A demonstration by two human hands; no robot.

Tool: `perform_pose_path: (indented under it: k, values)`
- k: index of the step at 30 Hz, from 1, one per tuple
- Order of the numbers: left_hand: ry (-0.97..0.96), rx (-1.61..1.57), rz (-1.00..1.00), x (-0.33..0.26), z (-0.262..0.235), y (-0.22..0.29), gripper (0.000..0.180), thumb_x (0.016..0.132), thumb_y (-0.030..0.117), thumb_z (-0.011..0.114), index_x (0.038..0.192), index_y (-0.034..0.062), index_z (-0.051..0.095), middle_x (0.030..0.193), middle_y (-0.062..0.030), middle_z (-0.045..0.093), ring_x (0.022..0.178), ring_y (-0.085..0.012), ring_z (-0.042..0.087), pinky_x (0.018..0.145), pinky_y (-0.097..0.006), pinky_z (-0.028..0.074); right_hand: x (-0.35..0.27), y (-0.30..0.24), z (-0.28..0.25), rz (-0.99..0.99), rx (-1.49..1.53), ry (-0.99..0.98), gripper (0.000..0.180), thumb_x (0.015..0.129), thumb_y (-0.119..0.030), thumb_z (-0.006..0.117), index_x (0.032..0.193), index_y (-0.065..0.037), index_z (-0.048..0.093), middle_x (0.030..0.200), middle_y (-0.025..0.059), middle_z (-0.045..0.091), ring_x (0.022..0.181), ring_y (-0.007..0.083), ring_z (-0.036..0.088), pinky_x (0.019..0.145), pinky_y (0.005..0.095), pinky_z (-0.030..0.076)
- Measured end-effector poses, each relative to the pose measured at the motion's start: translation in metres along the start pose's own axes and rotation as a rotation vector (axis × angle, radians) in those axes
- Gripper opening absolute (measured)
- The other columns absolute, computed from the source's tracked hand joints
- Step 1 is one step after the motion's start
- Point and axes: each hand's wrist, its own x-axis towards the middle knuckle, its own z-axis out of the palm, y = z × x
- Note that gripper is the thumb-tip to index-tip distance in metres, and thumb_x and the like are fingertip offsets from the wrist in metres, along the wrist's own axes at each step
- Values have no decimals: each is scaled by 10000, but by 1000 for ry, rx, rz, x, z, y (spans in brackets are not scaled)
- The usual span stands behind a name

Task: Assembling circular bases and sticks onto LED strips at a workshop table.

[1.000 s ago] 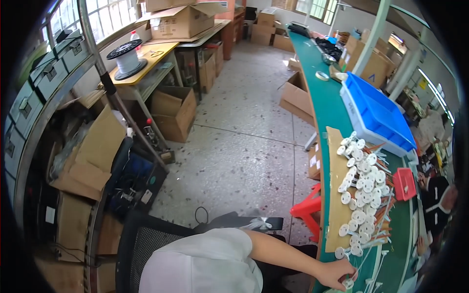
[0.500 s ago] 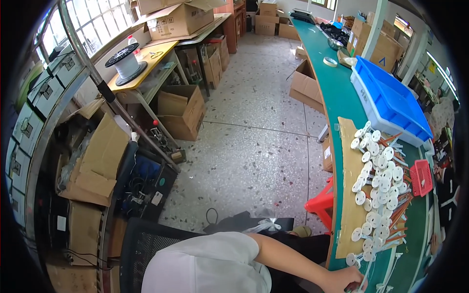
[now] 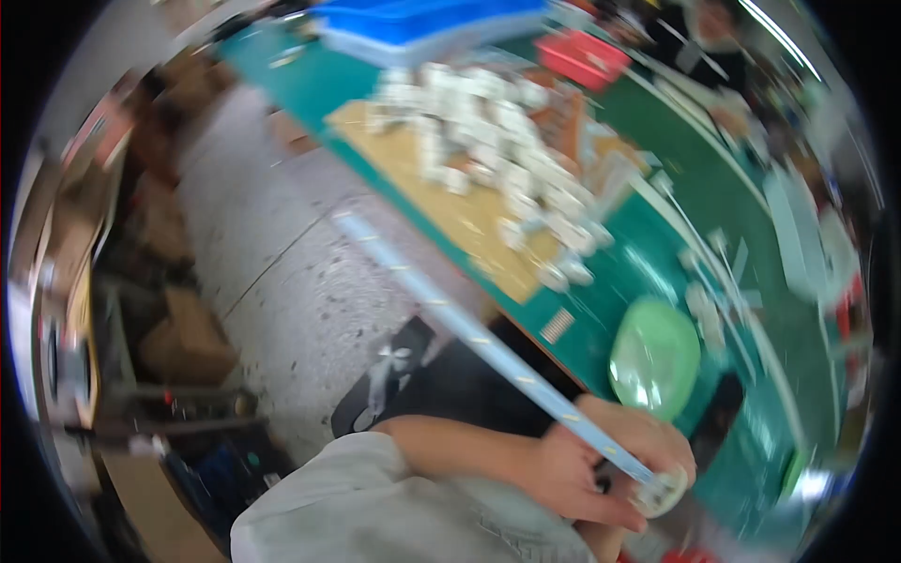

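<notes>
A long pale-blue LED strip, dotted with small yellow chips, slants from above the floor down to my hands. Its near end meets a round white cap. My left hand is closed around the strip just short of that cap. Close against it, my right hand has its fingers curled at the capped end; the two hands overlap and blur hides part of the grip. Beyond them a light green plastic tray lies on the green table, with a dark elongated object beside it.
Many white round-ended pieces are heaped on a cardboard sheet. Behind stand a red basket and blue bin. Thin white rods lie to the right. Another person is across the table. Cardboard boxes stand left.
The view has swung right toward the table. Both hands are now in sight, holding up the LED strip; earlier only my left hand showed at the table's lower edge, beside a thin white piece.
</notes>
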Motion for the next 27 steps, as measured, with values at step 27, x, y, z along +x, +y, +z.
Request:
perform_pose_path:
  k: [27]
  values:
    - [267,-362,-276,-68,-25,37,517,677,290,913,1003,211,521,963,32,630,732,-85,538,769,-312,314,-53,15,28,-356,258,21,180,718,45,745,884,57,676,838,152,667,666,269,672,558,314,567]
